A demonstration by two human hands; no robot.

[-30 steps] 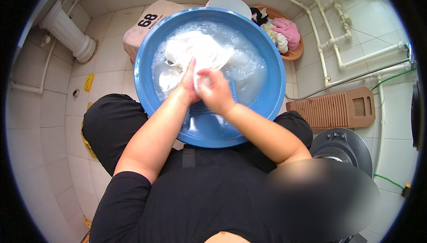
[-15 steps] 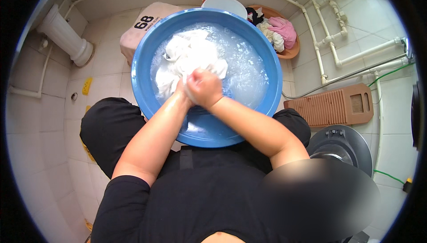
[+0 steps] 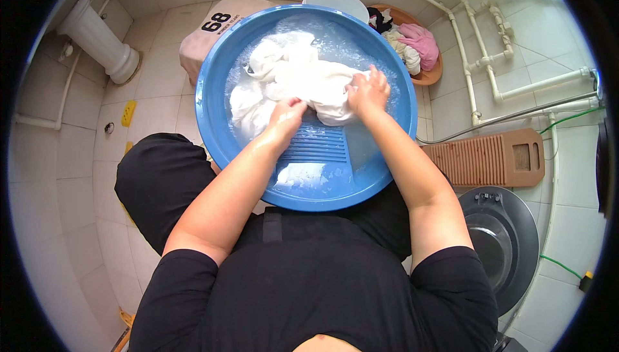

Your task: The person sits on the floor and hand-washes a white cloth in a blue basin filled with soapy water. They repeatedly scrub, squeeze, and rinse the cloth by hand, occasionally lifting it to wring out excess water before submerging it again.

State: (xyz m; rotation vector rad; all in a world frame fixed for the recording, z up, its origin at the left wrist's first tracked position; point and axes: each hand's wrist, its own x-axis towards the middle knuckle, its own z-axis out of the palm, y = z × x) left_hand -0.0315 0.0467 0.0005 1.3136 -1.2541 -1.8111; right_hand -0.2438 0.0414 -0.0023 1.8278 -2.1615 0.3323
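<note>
We've got both hands bunched down on the soaked white cloth garment: left hand clamping its near edge, right hand gripping a fold at the far right. It sits in soapy water just above the ribbed blue plastic washboard, inside the round blue plastic basin. We reckon it's heavy with water, floppy and slick, so grab thick bunched folds, not a single layer.

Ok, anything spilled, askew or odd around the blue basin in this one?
Nothing stands out. The round blue plastic basin sits level and holds its soapy water; both hands, left hand and right hand, press the wet white cloth onto the ribbed blue washboard. No puddle shows on the tiled floor.
</note>
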